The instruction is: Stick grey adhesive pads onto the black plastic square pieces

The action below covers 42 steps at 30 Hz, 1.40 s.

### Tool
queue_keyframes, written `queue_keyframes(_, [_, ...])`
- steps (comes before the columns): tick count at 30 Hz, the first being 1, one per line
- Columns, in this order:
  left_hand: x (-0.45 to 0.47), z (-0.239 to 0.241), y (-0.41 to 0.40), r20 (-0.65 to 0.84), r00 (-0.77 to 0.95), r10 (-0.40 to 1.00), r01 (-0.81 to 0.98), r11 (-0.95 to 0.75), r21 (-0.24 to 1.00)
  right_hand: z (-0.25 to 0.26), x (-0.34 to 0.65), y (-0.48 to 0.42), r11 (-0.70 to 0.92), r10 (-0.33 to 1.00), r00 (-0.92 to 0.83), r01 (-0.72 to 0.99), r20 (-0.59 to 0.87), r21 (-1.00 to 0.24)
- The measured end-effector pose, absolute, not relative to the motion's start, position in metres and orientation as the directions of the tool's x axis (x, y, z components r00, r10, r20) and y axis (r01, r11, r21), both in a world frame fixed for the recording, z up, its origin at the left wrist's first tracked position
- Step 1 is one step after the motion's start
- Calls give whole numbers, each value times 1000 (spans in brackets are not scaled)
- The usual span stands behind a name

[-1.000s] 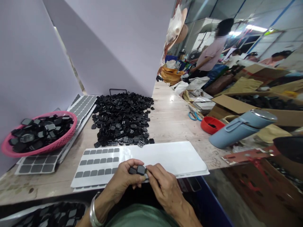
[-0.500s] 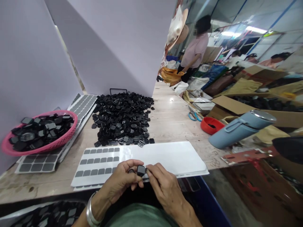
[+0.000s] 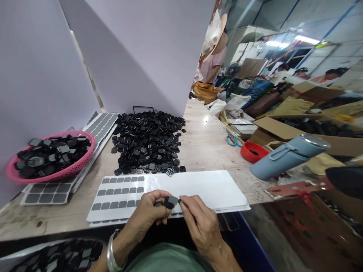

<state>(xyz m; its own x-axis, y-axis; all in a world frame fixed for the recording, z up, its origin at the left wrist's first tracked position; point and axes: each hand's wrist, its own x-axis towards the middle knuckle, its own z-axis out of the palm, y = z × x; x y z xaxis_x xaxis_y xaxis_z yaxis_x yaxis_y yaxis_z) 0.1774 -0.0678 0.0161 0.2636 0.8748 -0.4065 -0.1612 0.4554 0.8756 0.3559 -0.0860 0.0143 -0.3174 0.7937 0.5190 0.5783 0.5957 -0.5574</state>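
Pinching black pieces (image 3: 170, 202), left hand (image 3: 149, 210); right hand (image 3: 200, 220), fingertips drawn together just beside (what they grip, cannot tell).

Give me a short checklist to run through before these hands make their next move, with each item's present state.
1. Left hand has a grip on the grey-faced black piece: ok, held at the fingertips.
2. Right hand touches that piece: cannot tell; its fingertips are at the edge.
3. White sheet has grey patches: ok, rows at its left end.
4. Pile of black pieces is at hand: ok, just beyond the sheet.
5. Sheets at the left are uncovered: not ok, the pink basket partly covers them.
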Motion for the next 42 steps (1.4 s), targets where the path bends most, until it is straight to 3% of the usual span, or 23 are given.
queue_keyframes(26, [171,14,-69,-425,314,849,-218,500,838,18,351,-83,550,834,-435,614,339,-566])
queue_keyframes(34, [170,18,-70,-408,351,843,-294,513,806,21,350,-87,549,836,-435,655,335,-519])
queue_keyframes(42, [174,12,-70,-403,325,856,-259,491,832,21,346,-89,563,825,-442,695,352,-447])
